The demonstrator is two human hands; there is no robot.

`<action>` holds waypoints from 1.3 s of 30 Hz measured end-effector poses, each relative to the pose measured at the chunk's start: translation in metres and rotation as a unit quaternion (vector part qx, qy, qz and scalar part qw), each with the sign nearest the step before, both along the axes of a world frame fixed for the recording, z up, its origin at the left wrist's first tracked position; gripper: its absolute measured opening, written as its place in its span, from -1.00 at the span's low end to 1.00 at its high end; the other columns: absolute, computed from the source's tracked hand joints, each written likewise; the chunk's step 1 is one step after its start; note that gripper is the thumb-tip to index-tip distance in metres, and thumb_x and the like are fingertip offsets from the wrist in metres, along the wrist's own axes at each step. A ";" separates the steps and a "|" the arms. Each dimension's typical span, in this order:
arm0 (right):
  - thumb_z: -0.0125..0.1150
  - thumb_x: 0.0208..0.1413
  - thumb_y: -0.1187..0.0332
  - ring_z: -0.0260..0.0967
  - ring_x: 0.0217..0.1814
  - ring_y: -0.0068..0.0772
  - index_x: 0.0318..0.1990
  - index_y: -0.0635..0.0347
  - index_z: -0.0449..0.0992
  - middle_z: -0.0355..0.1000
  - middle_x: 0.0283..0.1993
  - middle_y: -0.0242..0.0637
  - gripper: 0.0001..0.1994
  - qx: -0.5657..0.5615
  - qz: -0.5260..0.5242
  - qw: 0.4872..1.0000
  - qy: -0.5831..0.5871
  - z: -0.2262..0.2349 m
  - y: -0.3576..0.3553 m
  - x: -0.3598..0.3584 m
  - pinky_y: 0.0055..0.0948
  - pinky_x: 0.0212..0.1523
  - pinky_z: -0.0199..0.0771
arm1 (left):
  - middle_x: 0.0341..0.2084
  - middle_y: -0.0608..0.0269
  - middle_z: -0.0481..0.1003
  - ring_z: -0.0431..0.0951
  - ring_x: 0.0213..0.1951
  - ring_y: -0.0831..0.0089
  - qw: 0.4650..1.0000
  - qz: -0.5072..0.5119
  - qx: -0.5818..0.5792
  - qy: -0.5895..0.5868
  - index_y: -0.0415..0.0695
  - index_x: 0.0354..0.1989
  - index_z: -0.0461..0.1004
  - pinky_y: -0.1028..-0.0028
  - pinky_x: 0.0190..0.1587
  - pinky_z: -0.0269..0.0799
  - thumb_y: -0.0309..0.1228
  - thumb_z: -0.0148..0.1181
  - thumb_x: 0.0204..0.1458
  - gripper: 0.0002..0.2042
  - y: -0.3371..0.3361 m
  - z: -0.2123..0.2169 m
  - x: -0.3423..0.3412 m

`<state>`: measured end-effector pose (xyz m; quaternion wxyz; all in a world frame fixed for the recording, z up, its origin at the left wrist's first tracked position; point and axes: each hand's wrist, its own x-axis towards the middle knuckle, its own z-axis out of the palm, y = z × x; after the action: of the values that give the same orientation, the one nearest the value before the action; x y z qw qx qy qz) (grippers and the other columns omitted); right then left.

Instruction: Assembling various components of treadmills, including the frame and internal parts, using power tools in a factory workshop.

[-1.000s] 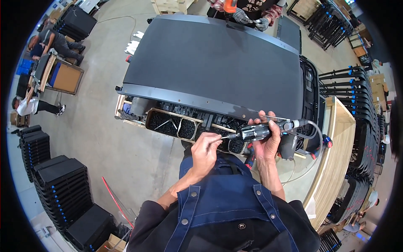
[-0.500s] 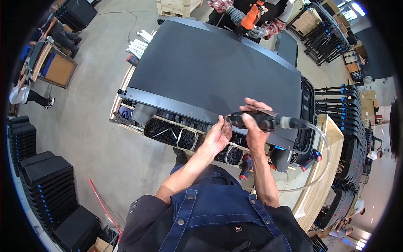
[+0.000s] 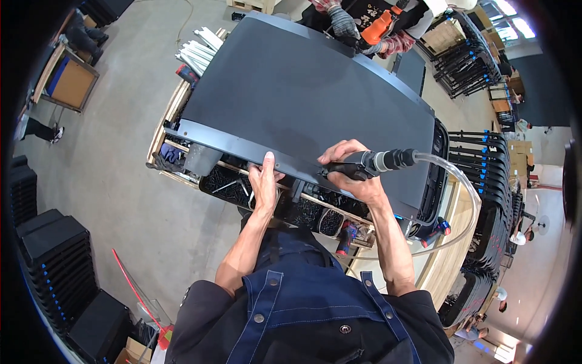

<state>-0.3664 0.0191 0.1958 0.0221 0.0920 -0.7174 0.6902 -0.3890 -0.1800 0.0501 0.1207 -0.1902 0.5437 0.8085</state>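
A wide dark grey panel (image 3: 291, 91) with a grey metal rail (image 3: 224, 141) along its near edge lies before me. My left hand (image 3: 264, 183) is closed on this rail, thumb on top, some fingers hidden below the edge. In my right hand (image 3: 357, 182) lies a black air screwdriver (image 3: 364, 165), its nose low over the rail at the panel's near edge; whether it touches a screw cannot be made out. A clear hose (image 3: 464, 182) curves away from its rear end. Across the panel, a co-worker's gloved hands hold an orange power tool (image 3: 379, 27).
Under the near edge are bins of black screws (image 3: 330, 222) and a cordless driver (image 3: 345, 236); another driver (image 3: 438, 232) rests at the right corner. White rods (image 3: 203, 51) lie at the far left. Black panels (image 3: 57, 249) are stacked on the left floor, near a red hose (image 3: 130, 276).
My left hand has moved left, from beside the screwdriver's nose to the rail. My right hand has shifted slightly with the screwdriver. The whole view has shifted a little.
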 end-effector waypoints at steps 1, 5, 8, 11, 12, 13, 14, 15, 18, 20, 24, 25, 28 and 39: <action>0.28 -0.15 0.74 0.55 0.05 -0.29 -0.19 0.25 0.50 0.58 -0.08 -0.14 -0.67 -0.037 0.014 0.999 -0.015 0.001 -0.002 -0.003 -0.22 0.16 0.56 | -0.21 -0.02 0.51 0.63 -0.29 0.27 1.000 -0.008 -0.004 0.004 -0.47 -0.04 0.33 0.33 -0.19 0.65 0.04 0.21 0.23 -0.37 0.000 0.001 -0.001; 0.25 -0.14 0.76 0.54 0.14 -0.23 -0.01 0.26 0.49 0.57 0.06 -0.09 -0.55 0.002 -0.021 0.997 -0.077 0.002 -0.012 -0.005 -0.24 0.20 0.54 | -0.22 -0.02 0.49 0.63 -0.28 0.27 1.000 -0.015 0.007 0.013 -0.48 -0.06 0.33 0.35 -0.21 0.66 0.04 0.21 0.23 -0.36 -0.003 -0.002 -0.008; 0.23 -0.09 0.72 0.53 0.14 -0.12 0.01 0.24 0.43 0.51 0.09 -0.04 -0.56 0.015 -0.046 0.999 -0.014 -0.014 -0.017 -0.005 -0.11 0.23 0.51 | -0.25 -0.03 0.50 0.64 -0.27 0.28 0.999 0.000 -0.037 0.010 -0.46 -0.09 0.33 0.38 -0.24 0.66 0.05 0.20 0.24 -0.38 -0.005 0.000 -0.007; 0.32 -0.01 0.65 0.54 0.12 -0.16 0.06 0.23 0.40 0.52 0.09 -0.03 -0.56 -0.087 -0.185 0.978 -0.045 -0.011 -0.028 0.010 -0.14 0.22 0.51 | -0.21 0.08 0.50 0.59 -0.25 0.37 0.999 -0.003 -0.031 -0.005 -0.39 0.04 0.31 0.42 -0.30 0.64 0.05 0.21 0.23 -0.38 -0.006 0.002 -0.001; 0.34 0.04 0.61 0.52 0.15 -0.12 0.09 0.22 0.38 0.49 0.15 -0.01 -0.56 -0.120 -0.191 0.974 -0.029 -0.013 -0.030 0.020 -0.11 0.25 0.49 | -0.19 0.07 0.50 0.59 -0.22 0.36 0.999 -0.013 -0.037 -0.015 -0.39 0.04 0.31 0.41 -0.29 0.64 0.06 0.21 0.22 -0.37 -0.006 0.000 0.003; 0.37 0.04 0.58 0.50 0.18 -0.12 0.12 0.24 0.36 0.47 0.18 0.00 -0.53 -0.082 -0.199 0.976 -0.017 -0.018 -0.033 0.026 -0.12 0.27 0.47 | -0.14 0.03 0.46 0.59 -0.18 0.32 0.999 -0.022 -0.025 -0.008 -0.40 0.06 0.28 0.35 -0.22 0.65 0.08 0.20 0.22 -0.34 -0.006 0.003 0.002; 0.41 0.03 0.56 0.50 0.18 -0.13 0.14 0.25 0.35 0.47 0.18 0.00 -0.49 -0.028 -0.202 0.979 -0.013 -0.020 -0.030 0.032 -0.13 0.28 0.45 | -0.08 -0.01 0.43 0.59 -0.13 0.27 0.999 -0.035 -0.009 -0.001 -0.41 0.09 0.26 0.29 -0.14 0.66 0.11 0.19 0.22 -0.31 -0.008 0.008 0.003; 0.43 0.01 0.54 0.51 0.18 -0.13 0.15 0.25 0.35 0.46 0.19 0.00 -0.46 0.011 -0.200 0.979 0.026 -0.021 -0.035 0.033 -0.15 0.29 0.44 | -0.04 -0.02 0.41 0.57 -0.08 0.24 0.998 -0.062 0.010 -0.005 -0.40 0.12 0.23 0.25 -0.07 0.63 0.15 0.17 0.22 -0.27 -0.017 0.002 0.004; 0.44 0.00 0.55 0.48 0.19 -0.17 0.27 0.26 0.30 0.46 0.19 -0.02 -0.35 -0.025 -0.256 0.965 0.057 -0.023 -0.046 0.036 -0.19 0.29 0.42 | 0.04 -0.08 0.40 0.55 0.01 0.13 0.995 -0.062 0.075 -0.006 -0.39 0.20 0.20 0.14 0.13 0.53 0.29 0.08 0.19 -0.15 -0.048 -0.012 -0.004; 0.45 0.00 0.54 0.46 0.18 -0.21 0.30 0.28 0.27 0.47 0.17 -0.05 -0.32 -0.020 -0.300 0.953 0.023 -0.030 -0.053 0.046 -0.24 0.28 0.42 | 0.06 0.01 0.43 0.52 0.09 0.19 0.978 0.023 0.191 -0.083 -0.32 0.28 0.21 0.16 0.12 0.51 0.30 -0.04 0.24 -0.18 -0.070 -0.019 -0.013; 0.42 0.07 0.54 0.48 -0.07 -0.44 0.28 0.30 0.34 0.54 0.00 -0.19 -0.40 0.078 -0.363 0.917 -0.147 -0.096 -0.044 0.110 -0.37 0.05 0.51 | -0.09 0.01 0.58 0.65 -0.12 0.28 0.993 -0.103 -0.022 -0.046 -0.28 0.13 0.42 0.34 -0.01 0.58 0.15 0.03 0.30 -0.36 -0.120 -0.065 -0.015; 0.39 0.10 0.51 0.49 -0.13 -0.47 0.19 0.29 0.43 0.56 -0.07 -0.20 -0.52 0.072 -0.314 0.924 -0.205 -0.102 -0.055 0.120 -0.39 -0.01 0.53 | -0.11 0.03 0.60 0.66 -0.16 0.31 0.985 -0.122 -0.102 -0.069 -0.29 0.12 0.44 0.36 -0.07 0.58 0.03 0.11 0.31 -0.45 -0.137 -0.093 -0.007; 0.34 0.19 0.37 0.51 -0.23 -0.51 -0.06 0.30 0.60 0.59 -0.21 -0.26 -0.76 0.147 -0.144 0.916 -0.345 -0.159 -0.076 0.117 -0.43 -0.12 0.55 | -0.14 0.07 0.58 0.62 -0.22 0.09 0.848 -0.265 -0.455 0.062 -0.20 0.10 0.48 0.23 -0.15 0.52 -0.33 0.31 0.13 -0.61 -0.154 -0.149 0.012; 0.07 0.16 0.48 0.62 -0.27 0.07 -0.03 0.24 0.40 0.49 -0.14 0.05 -0.77 0.549 0.139 0.786 -0.248 -0.320 -0.161 0.055 -0.05 -0.33 0.66 | -0.22 0.10 0.46 0.56 -0.16 0.11 0.569 -0.401 -0.644 0.317 -0.13 -0.20 0.44 0.22 -0.15 0.54 -0.60 0.21 -0.13 -0.74 -0.154 -0.212 -0.025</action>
<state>-0.3115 -0.1422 -0.1237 -0.3071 0.0126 -0.9354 0.1750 -0.4142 -0.3341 -0.1622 0.0977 0.2882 0.9448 0.1216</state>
